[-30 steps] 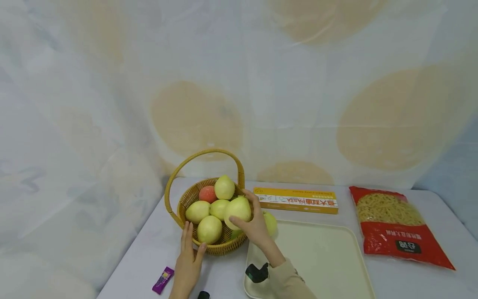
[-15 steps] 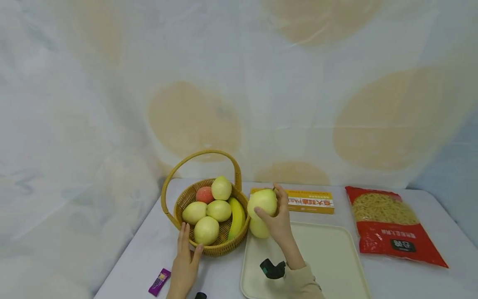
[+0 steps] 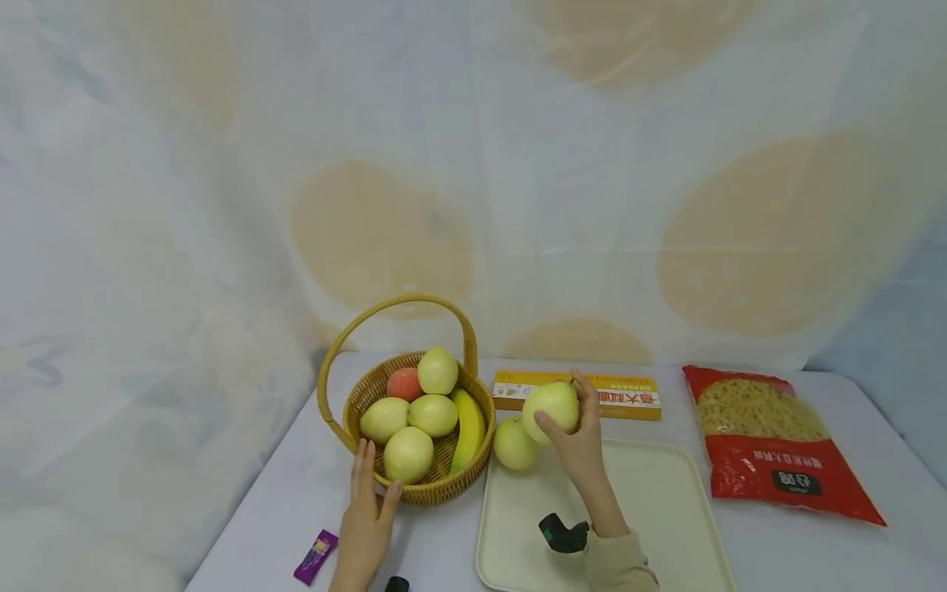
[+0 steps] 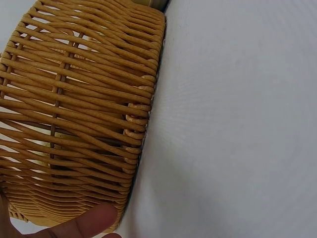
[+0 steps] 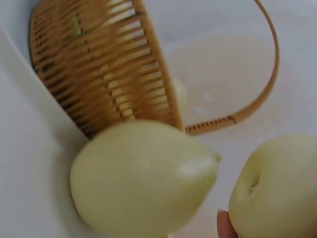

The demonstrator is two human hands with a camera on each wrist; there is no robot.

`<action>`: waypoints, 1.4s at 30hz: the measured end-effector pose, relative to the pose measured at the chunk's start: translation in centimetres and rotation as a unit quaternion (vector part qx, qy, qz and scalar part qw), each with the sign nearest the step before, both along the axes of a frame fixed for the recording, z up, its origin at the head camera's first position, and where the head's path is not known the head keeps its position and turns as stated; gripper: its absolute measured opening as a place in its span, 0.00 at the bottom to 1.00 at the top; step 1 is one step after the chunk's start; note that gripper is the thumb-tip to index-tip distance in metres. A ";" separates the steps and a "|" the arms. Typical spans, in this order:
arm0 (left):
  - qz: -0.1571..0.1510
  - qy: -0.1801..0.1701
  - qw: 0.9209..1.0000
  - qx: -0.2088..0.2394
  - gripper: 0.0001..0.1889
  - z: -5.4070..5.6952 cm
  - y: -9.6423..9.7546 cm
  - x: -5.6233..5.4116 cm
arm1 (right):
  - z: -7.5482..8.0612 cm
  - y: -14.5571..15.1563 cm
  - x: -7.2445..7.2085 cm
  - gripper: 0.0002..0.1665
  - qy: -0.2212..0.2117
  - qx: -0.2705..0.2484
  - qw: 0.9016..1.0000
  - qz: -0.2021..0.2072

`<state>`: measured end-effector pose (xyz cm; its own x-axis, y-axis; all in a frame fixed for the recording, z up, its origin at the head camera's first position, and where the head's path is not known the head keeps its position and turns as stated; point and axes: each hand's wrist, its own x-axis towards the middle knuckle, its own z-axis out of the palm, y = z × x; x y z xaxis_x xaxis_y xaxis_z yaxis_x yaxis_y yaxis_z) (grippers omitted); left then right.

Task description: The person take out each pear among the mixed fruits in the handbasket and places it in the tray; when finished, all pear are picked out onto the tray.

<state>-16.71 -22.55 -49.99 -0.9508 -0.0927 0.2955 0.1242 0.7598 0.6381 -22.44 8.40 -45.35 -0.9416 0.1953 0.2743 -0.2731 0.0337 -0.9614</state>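
Observation:
My right hand [image 3: 579, 440] grips a pale yellow-green pear [image 3: 551, 411], holding it raised above the far left part of a cream tray [image 3: 644, 510]. Beneath it to the left, another pear [image 3: 515, 444] rests on the tray against the wicker basket [image 3: 436, 493]. In the right wrist view the held pear [image 5: 280, 188] shows its dimpled end, with one fingertip beside it. My left hand [image 3: 366, 522] touches the basket's near left side with fingers fairly straight. Inside the basket lie several pears [image 3: 408, 455], a banana [image 3: 468, 432] and a red round fruit [image 3: 404, 384].
Behind the tray lies a yellow pasta box [image 3: 629, 397], partly covered by the right hand and pear. A red bag of pasta [image 3: 777, 448] lies to the tray's right. A small purple packet [image 3: 316, 557] is left of the left hand. The basket's handle [image 3: 399, 301] stands upright.
My right hand lifted the pear out of the basket and carried it right, over the tray. The banana in the basket came into view. My left hand stayed at the basket's side.

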 end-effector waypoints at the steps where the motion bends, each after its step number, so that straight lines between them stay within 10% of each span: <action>1: -0.001 0.001 1.000 0.000 0.37 0.0 0.0 0.0 | -0.1 0.3 -0.1 0.49 -0.002 0.000 1.000 -0.007; 18: -0.003 -0.006 1.000 -0.007 0.36 0.5 0.2 0.3 | -2.0 2.0 -0.2 0.48 -0.039 0.013 0.999 -0.035; 42: -0.004 0.004 1.000 -0.002 0.36 0.6 0.2 0.2 | -2.8 1.5 -0.4 0.23 -0.058 0.025 0.997 -0.036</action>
